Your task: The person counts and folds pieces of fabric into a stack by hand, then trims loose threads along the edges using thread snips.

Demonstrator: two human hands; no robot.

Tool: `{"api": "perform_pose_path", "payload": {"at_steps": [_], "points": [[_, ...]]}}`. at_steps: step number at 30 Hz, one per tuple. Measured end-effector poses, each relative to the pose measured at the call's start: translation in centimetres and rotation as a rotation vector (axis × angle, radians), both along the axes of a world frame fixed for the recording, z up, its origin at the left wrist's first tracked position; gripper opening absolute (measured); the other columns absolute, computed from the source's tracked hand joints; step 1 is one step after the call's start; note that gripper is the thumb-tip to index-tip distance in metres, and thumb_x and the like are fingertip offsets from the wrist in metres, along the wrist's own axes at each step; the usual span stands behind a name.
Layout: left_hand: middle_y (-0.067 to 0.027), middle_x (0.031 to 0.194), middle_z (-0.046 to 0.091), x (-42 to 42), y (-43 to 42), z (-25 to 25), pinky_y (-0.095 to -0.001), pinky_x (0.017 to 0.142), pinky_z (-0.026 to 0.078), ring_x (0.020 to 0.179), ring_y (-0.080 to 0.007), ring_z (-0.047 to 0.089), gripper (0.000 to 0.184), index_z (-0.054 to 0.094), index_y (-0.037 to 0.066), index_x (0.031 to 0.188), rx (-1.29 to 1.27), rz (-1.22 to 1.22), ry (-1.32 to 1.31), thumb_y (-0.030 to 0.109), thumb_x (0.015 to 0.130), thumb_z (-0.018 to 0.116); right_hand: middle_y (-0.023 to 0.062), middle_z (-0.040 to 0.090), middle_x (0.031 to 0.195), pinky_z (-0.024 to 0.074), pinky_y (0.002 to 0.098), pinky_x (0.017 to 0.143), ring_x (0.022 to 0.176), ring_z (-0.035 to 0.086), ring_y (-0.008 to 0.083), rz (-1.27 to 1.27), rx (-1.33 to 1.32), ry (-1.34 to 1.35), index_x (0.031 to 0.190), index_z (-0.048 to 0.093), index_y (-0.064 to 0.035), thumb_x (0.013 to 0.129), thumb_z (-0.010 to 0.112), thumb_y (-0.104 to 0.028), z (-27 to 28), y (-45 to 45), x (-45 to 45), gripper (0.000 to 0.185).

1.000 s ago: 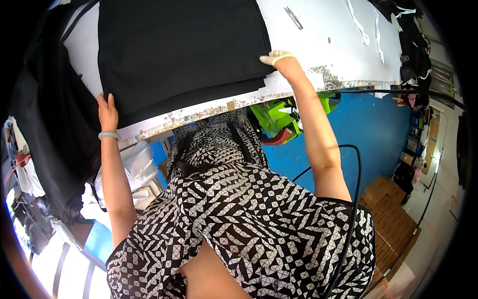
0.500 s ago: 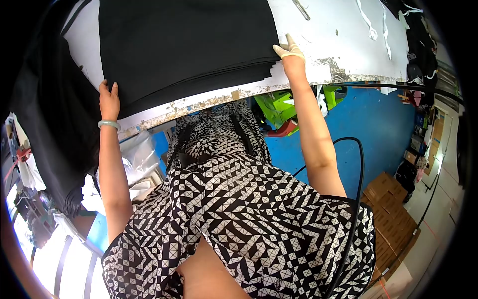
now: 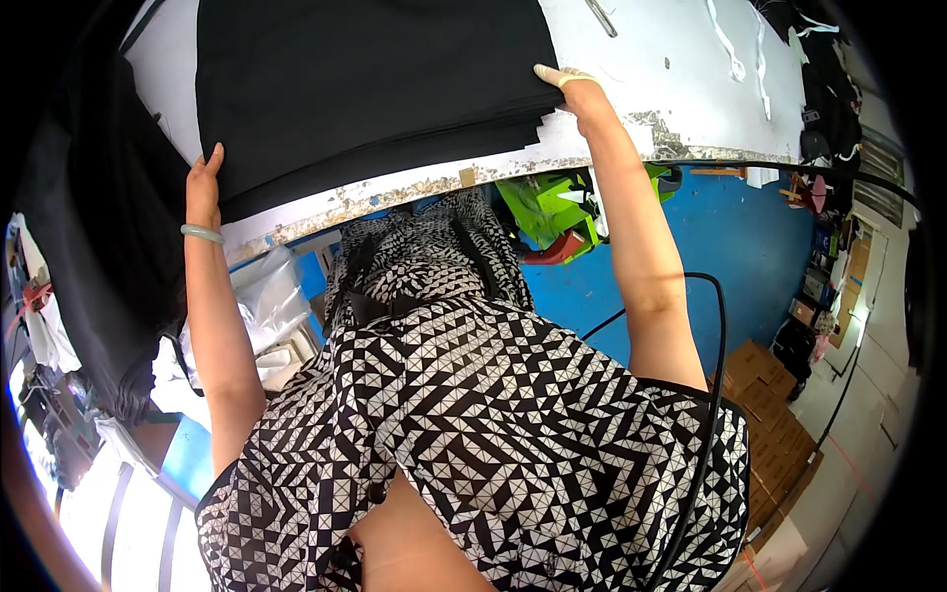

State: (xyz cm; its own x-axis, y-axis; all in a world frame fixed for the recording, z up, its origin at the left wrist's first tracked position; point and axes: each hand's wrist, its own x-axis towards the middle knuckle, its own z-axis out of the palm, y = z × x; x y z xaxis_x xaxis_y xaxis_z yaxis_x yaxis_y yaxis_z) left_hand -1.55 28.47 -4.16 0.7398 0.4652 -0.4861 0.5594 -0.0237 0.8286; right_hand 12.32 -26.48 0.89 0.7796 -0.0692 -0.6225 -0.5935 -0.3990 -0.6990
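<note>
A stack of black fabric (image 3: 375,89) lies on the white table (image 3: 651,59), its layers uneven along the near edge and stepped at the near right corner. At the stack's left edge, my left hand (image 3: 204,183) holds the fabric, thumb upward, with a pale green bangle (image 3: 202,233) at the wrist. My right hand (image 3: 580,91), with pale coverings on its fingers, grips the right edge near the corner. Its thumb lies over the top of the fabric, and the fingers under the edge are partly hidden.
More black cloth (image 3: 89,227) hangs over the table's left end. White strips (image 3: 728,44) and a thin metal tool (image 3: 600,18) lie on the table. A black cable (image 3: 718,335) loops at my right, near cardboard boxes (image 3: 764,424). Something bright green (image 3: 543,212) stands below the table edge.
My right hand has turned inward, its thumb now over the fabric's edge. My left hand has moved slightly up and left, its fingers closer together. The fabric's near edge has shifted slightly.
</note>
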Motion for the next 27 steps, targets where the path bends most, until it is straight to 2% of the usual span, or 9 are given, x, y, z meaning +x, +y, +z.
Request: {"api": "perform_pose_path", "payload": {"at_steps": [6, 10, 12, 15, 17, 19, 22, 25, 27], "points": [[-0.0188, 0.122, 0.066, 0.0, 0.6, -0.1, -0.0304, 0.102, 0.046, 0.112, -0.0233, 0.064, 0.057, 0.053, -0.013, 0.13, -0.188, 0.048, -0.018, 0.03, 0.095, 0.069, 0.0139, 0.067, 0.125, 0.0454, 0.0422, 0.102, 0.119, 0.06, 0.0268, -0.088, 0.011, -0.158, 0.139, 0.056, -0.0018, 0.098, 0.06, -0.043, -0.6, 1.2, -1.5, 0.058], [-0.0194, 0.123, 0.065, -0.1, 1.0, -0.4, -0.0303, 0.103, 0.046, 0.114, -0.0237, 0.063, 0.059, 0.052, -0.014, 0.131, -0.216, 0.101, -0.016, 0.029, 0.094, 0.07, 0.0245, 0.059, 0.136, 0.0404, 0.0361, 0.108, 0.128, 0.055, 0.0336, 0.246, -0.281, -0.377, 0.139, 0.053, 0.0032, 0.097, 0.062, -0.041, 0.1, 2.7, -0.4, 0.062], [-0.0164, 0.118, 0.068, -0.2, 0.6, 0.0, -0.0308, 0.101, 0.047, 0.11, -0.0236, 0.065, 0.048, 0.059, -0.01, 0.122, -0.241, 0.163, -0.007, 0.026, 0.092, 0.071, 0.023, 0.062, 0.131, 0.0391, 0.0364, 0.109, 0.126, 0.056, 0.0309, 0.067, 0.047, -0.59, 0.138, 0.054, 0.0039, 0.095, 0.065, -0.036, 5.2, 5.6, -0.5, 0.06], [-0.0132, 0.111, 0.071, -0.4, 2.0, -1.7, -0.0321, 0.096, 0.051, 0.102, -0.0228, 0.067, 0.035, 0.066, -0.005, 0.112, -0.401, 0.259, 0.008, 0.021, 0.09, 0.071, 0.0207, 0.061, 0.132, 0.0354, 0.0359, 0.111, 0.128, 0.053, 0.0289, -0.134, 0.61, -0.439, 0.14, 0.054, 0.0008, 0.094, 0.066, -0.033, 9.6, 5.6, -0.8, 0.058], [-0.0117, 0.107, 0.072, -1.1, 2.7, -2.3, -0.0324, 0.092, 0.053, 0.097, -0.0221, 0.068, 0.03, 0.069, -0.004, 0.106, -0.472, 0.295, 0.015, 0.02, 0.088, 0.072, 0.0213, 0.06, 0.134, 0.0354, 0.0373, 0.112, 0.129, 0.053, 0.0313, -0.015, -0.034, -0.372, 0.14, 0.053, 0.0022, 0.095, 0.065, -0.032, 4.9, 3.5, -2.8, 0.058], [-0.0105, 0.101, 0.072, -1.0, 1.1, -1.2, -0.032, 0.087, 0.054, 0.09, -0.0211, 0.069, 0.028, 0.07, -0.004, 0.1, -0.499, 0.317, 0.007, 0.02, 0.085, 0.074, 0.0236, 0.06, 0.135, 0.0371, 0.0366, 0.111, 0.129, 0.054, 0.0329, 0.072, -0.177, -0.344, 0.14, 0.053, 0.0042, 0.096, 0.062, -0.031, -2.4, 1.9, -4.4, 0.057], [-0.0124, 0.097, 0.073, -1.1, 0.1, -0.1, -0.0351, 0.087, 0.054, 0.087, -0.0265, 0.069, 0.03, 0.071, -0.001, 0.1, -0.317, 0.287, 0.112, 0.024, 0.084, 0.076, 0.0206, 0.065, 0.129, 0.043, 0.0335, 0.105, 0.121, 0.06, 0.029, 0.06, -0.143, -0.49, 0.137, 0.056, 0.0006, 0.094, 0.063, -0.018, -4.5, 1.1, -4.2, 0.048], [-0.0145, 0.108, 0.07, -0.8, -3.0, 2.6, -0.0379, 0.087, 0.053, 0.095, -0.0335, 0.066, 0.036, 0.07, 0.005, 0.106, 0.741, -0.11, 0.301, 0.03, 0.082, 0.079, 0.0216, 0.064, 0.13, 0.0428, 0.0336, 0.105, 0.122, 0.06, 0.0299, -0.009, 0.028, -0.398, 0.138, 0.056, 0.0001, 0.095, 0.062, -0.017, -5.3, 0.2, -4.4, 0.047], [-0.0115, 0.133, 0.057, -1.6, -7.4, 4.2, -0.0444, 0.093, 0.046, 0.113, -0.0332, 0.056, 0.048, 0.064, 0.01, 0.116, 1.499, -0.232, -0.154, 0.031, 0.076, 0.083, 0.0217, 0.064, 0.131, 0.0425, 0.0336, 0.106, 0.122, 0.06, 0.0299, 0.035, -0.008, -0.443, 0.139, 0.055, 0.0004, 0.095, 0.062, -0.017, -5.7, -0.2, -4.0, 0.048]]}}
